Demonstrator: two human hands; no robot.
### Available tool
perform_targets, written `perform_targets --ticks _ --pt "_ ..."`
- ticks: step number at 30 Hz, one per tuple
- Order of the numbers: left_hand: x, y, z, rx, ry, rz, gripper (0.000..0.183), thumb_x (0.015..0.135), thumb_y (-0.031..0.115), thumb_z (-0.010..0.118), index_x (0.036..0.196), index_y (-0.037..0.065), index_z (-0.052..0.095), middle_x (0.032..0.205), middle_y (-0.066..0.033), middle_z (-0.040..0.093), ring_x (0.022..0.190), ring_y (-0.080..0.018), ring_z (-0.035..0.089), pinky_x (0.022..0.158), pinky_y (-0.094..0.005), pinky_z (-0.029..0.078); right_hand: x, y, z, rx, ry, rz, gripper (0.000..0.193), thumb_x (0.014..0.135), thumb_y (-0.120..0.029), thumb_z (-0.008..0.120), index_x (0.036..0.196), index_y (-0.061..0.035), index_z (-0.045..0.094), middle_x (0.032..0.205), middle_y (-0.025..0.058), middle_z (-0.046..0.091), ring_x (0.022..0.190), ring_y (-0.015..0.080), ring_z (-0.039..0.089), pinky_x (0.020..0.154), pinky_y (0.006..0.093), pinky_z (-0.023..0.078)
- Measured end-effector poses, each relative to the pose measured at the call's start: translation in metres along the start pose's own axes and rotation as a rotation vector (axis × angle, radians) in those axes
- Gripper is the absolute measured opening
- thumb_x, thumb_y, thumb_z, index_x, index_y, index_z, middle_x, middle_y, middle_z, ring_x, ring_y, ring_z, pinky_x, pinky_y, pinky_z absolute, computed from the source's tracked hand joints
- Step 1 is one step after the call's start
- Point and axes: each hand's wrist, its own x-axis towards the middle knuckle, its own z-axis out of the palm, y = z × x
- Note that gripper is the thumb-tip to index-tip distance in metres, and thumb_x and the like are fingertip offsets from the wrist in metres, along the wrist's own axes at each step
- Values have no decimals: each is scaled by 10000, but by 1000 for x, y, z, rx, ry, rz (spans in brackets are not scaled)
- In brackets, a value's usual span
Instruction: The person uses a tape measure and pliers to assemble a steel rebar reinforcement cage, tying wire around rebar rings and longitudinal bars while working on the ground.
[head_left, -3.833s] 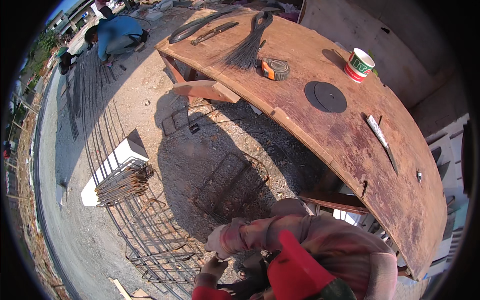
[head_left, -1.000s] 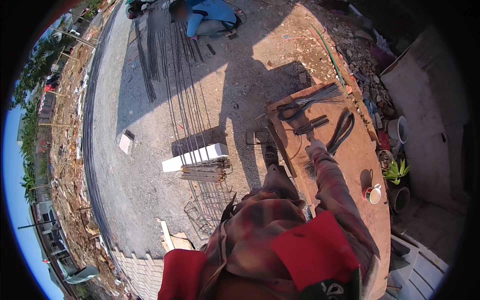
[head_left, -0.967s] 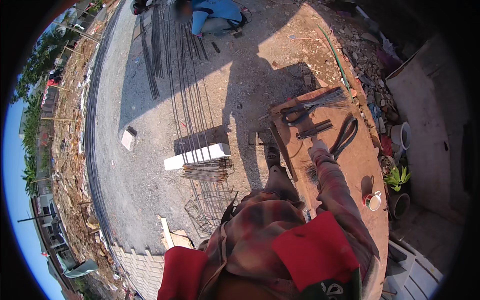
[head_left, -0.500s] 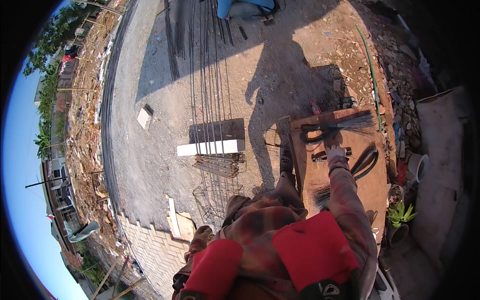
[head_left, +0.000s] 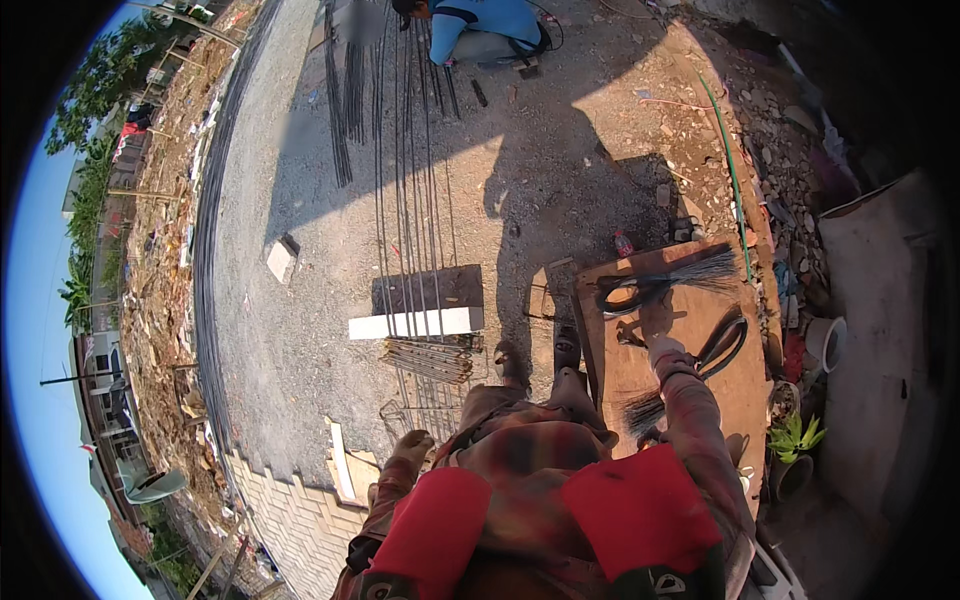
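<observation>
My right hand (head_left: 664,348) is over a brown wooden board (head_left: 592,290), its fingers closed round a dark hand tool (head_left: 631,333), whose kind I cannot make out. The tool pokes out on the left of the fingers; the rest is hidden under them. Just beyond lies a bundle of thin dark wire (head_left: 690,270), looped at one end and frayed at the other. To the right of the hand is a black wire loop (head_left: 728,342). More loose wire ends (head_left: 645,410) show beside my right forearm. My left hand (head_left: 413,442) hangs low at my left side, fingers curled, seemingly holding nothing.
Long steel bars (head_left: 410,220) cross a white block (head_left: 420,322) ahead, by a pile of short rusty rods (head_left: 430,360). Farther off, a person in blue (head_left: 485,30) bends low. A bottle (head_left: 623,243) stands past the board; potted plants (head_left: 795,440) sit at the right.
My right hand has drawn slightly nearer to me over the board, and the dark tool has shifted with it. My left hand has risen a little. More of the person in blue shows.
</observation>
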Motion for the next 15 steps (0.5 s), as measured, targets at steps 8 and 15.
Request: perform_targets --ticks 8,15 --pt "27 205 37 111 -341 614 348 836 142 616 1152 11 552 1081 -100 617 991 -171 573 859 -309 459 -92 -48 -110 547 420 -210 228 793 -173 563 993 -71 605 868 176 616 821 365 589 716 417 463" --pt "-59 351 63 213 -422 1254 334 854 95 579 1173 11 522 1063 -83 595 967 -154 563 873 -284 445 -176 -115 -187 761 829 -469 175 771 -151 596 903 -37 600 818 174 584 778 351 580 663 398 457"
